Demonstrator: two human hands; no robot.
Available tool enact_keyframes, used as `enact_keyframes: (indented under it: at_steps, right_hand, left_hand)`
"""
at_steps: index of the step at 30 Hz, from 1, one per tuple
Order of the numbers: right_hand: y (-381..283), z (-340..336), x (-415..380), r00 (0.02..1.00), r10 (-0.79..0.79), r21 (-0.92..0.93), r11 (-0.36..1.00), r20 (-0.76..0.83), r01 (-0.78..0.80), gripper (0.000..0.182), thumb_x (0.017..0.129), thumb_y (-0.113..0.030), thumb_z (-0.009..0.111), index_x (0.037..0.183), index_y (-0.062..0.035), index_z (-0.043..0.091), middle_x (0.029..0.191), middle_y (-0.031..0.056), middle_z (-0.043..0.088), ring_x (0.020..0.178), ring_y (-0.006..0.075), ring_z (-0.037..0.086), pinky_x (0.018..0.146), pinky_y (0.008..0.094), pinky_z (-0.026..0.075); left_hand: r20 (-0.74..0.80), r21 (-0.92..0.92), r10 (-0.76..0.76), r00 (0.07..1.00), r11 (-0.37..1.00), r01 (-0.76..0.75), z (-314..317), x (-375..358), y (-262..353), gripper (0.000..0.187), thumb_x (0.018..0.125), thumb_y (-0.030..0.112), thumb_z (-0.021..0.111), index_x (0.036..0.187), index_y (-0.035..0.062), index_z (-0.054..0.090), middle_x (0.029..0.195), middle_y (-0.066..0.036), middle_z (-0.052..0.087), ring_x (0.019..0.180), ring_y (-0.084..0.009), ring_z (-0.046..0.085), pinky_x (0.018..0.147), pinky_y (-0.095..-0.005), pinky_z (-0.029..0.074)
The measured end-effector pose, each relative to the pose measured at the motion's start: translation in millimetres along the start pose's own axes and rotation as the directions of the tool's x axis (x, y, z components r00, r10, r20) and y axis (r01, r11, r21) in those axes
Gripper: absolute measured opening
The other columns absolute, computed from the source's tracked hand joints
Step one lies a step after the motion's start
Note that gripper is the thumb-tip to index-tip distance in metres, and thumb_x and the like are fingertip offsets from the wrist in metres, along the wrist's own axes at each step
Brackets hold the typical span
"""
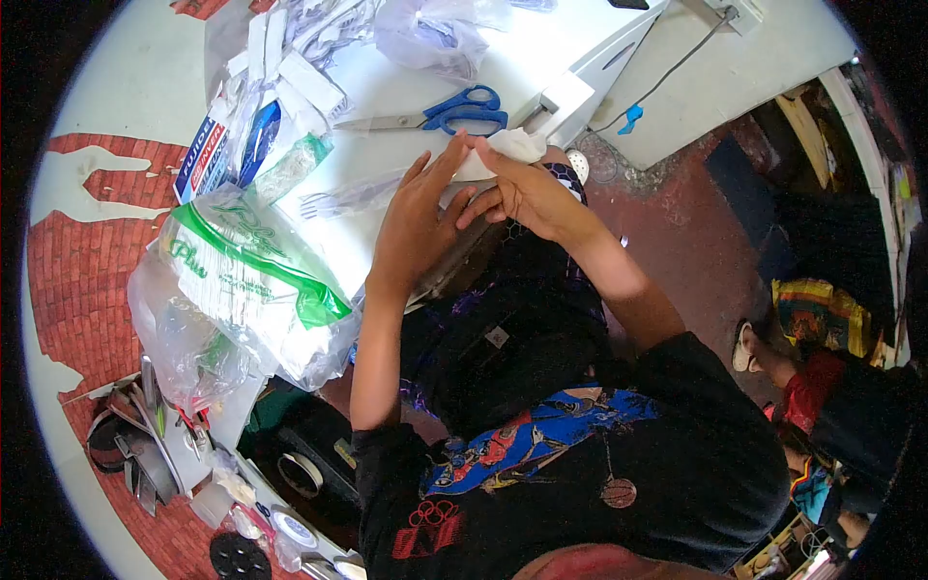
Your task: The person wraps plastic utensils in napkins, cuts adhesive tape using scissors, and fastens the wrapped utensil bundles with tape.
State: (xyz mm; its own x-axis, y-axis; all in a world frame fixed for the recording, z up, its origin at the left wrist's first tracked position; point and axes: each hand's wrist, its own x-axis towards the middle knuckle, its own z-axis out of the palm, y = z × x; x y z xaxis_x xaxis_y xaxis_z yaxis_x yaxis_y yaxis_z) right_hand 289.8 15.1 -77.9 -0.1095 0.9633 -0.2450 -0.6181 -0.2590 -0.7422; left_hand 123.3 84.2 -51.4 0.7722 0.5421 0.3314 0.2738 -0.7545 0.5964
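Observation:
My left hand (pixel 411 227) is over the white table, its fingers stretched and apart, with one fingertip meeting the fingers of my other hand. My right hand (pixel 530 198) has its fingers bent around a white tissue (pixel 522 145), which shows behind and beyond them; part of it is hidden. Left of my left hand lies a clear plastic sleeve with a fork (pixel 333 201) in it, its end passing under that hand. Blue-handled scissors (pixel 469 111) lie just beyond my fingertips, blades pointing left.
A green-and-white plastic pack (pixel 251 261) lies at the table's left. Behind it are a blue-and-white box (pixel 203 155) and a pile of wrapped white items (pixel 290 68). A clear bag (pixel 430 34) sits at the back. Another person's leg (pixel 768 358) shows on the right.

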Motion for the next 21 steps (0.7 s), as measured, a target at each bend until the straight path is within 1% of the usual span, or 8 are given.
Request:
enact_keyframes:
  at_steps: [2, 8, 9, 13, 15, 17, 19, 21]
  right_hand:
    - [3.2, -4.3, 3.0, 0.98, -0.025, 0.054, 0.998, 0.196, 0.014, 0.059, 0.1, -0.055, 0.042, 0.146, -0.0175, 0.036, 0.106, 0.0094, 0.065, 0.079, 0.0236, 0.071, 0.053, 0.0224, 0.036]
    - [6.7, -1.8, 5.0, 0.963, -0.065, 0.075, 0.996, 0.261, 0.047, 0.07, 0.1, -0.063, 0.029, 0.154, -0.0198, 0.02, 0.113, 0.0086, 0.063, 0.076, 0.0235, 0.07, 0.054, 0.0239, 0.035]
    - [6.5, -1.1, 4.5, 0.962, -0.061, 0.073, 0.996, 0.268, 0.042, 0.07, 0.1, -0.063, 0.029, 0.154, -0.0198, 0.02, 0.113, 0.0086, 0.063, 0.076, 0.0235, 0.07, 0.054, 0.0239, 0.035]
    - [3.4, 4.6, 0.8, 0.978, -0.061, -0.026, 0.997, 0.199, 0.067, 0.063, 0.103, -0.053, 0.034, 0.154, -0.018, 0.02, 0.116, 0.0088, 0.061, 0.07, 0.0231, 0.07, 0.052, 0.0231, 0.035]
    - [3.0, 3.7, 1.3, 0.98, -0.068, -0.081, 0.993, 0.186, 0.084, 0.06, 0.104, -0.048, 0.037, 0.153, -0.0172, 0.02, 0.117, 0.0085, 0.06, 0.068, 0.0227, 0.07, 0.051, 0.0228, 0.035]
    - [5.4, 1.4, 4.4, 0.981, -0.051, -0.149, 0.986, 0.186, 0.08, 0.057, 0.104, -0.037, 0.044, 0.152, -0.0159, 0.022, 0.116, 0.0072, 0.059, 0.065, 0.0215, 0.069, 0.05, 0.022, 0.036]
    - [3.1, 7.1, 3.6, 0.982, -0.052, -0.154, 0.985, 0.181, 0.081, 0.058, 0.103, -0.034, 0.048, 0.152, -0.0156, 0.022, 0.116, 0.0068, 0.058, 0.064, 0.0207, 0.069, 0.05, 0.0222, 0.037]
    - [0.8, 10.3, 2.8, 0.984, -0.057, -0.158, 0.984, 0.167, 0.084, 0.06, 0.102, -0.031, 0.051, 0.152, -0.0154, 0.022, 0.115, 0.0064, 0.057, 0.063, 0.0199, 0.068, 0.05, 0.0224, 0.037]
  left_hand:
    - [0.003, 0.017, 0.003, 1.0, 1.0, -0.003, 1.0, -2.5, -0.9, 0.054, 0.088, 0.004, 0.063, 0.139, 0.0064, 0.046, 0.138, -0.015, 0.054, 0.122, -0.0352, 0.055, 0.11, -0.0482, 0.037]
    - [-0.014, -0.069, -0.048, 0.999, 0.997, 0.047, -4.0, -6.2, 12.3, 0.06, 0.086, 0.0, 0.062, 0.142, 0.012, 0.045, 0.145, -0.012, 0.047, 0.127, -0.0369, 0.051, 0.108, -0.047, 0.039]
    - [-0.004, -0.105, -0.09, 0.996, 0.991, 0.089, -5.5, -7.4, 14.2, 0.063, 0.084, 0.001, 0.066, 0.142, 0.0168, 0.047, 0.149, -0.01, 0.044, 0.128, -0.0359, 0.051, 0.106, -0.0462, 0.042]
    - [-0.108, -0.129, -0.159, 0.981, 0.981, 0.145, -17.8, -12.7, 8.5, 0.06, 0.084, 0.004, 0.068, 0.14, 0.015, 0.049, 0.148, -0.011, 0.044, 0.126, -0.0344, 0.054, 0.104, -0.0439, 0.044]
    - [-0.14, 0.088, 0.003, 0.99, 0.996, 0.009, -28.9, -6.8, -0.1, 0.057, 0.084, 0.006, 0.069, 0.138, 0.0117, 0.051, 0.14, -0.012, 0.053, 0.121, -0.0328, 0.058, 0.103, -0.0424, 0.045]
    - [-0.106, 0.152, -0.01, 0.994, 0.988, 0.026, -30.9, -4.1, -6.6, 0.044, 0.087, 0.01, 0.068, 0.13, 0.0081, 0.059, 0.127, -0.013, 0.062, 0.114, -0.032, 0.062, 0.099, -0.0407, 0.046]
    - [0.01, -0.151, -0.222, 0.975, 0.964, 0.221, -33.9, -1.3, -8.1, 0.032, 0.09, 0.014, 0.066, 0.121, 0.0051, 0.065, 0.115, -0.013, 0.068, 0.108, -0.0302, 0.064, 0.095, -0.038, 0.048]
    - [0.015, -0.161, -0.253, 0.967, 0.954, 0.252, -33.2, 3.6, -11.8, 0.029, 0.091, 0.015, 0.066, 0.117, 0.0042, 0.066, 0.112, -0.013, 0.069, 0.105, -0.0272, 0.065, 0.093, -0.0365, 0.049]
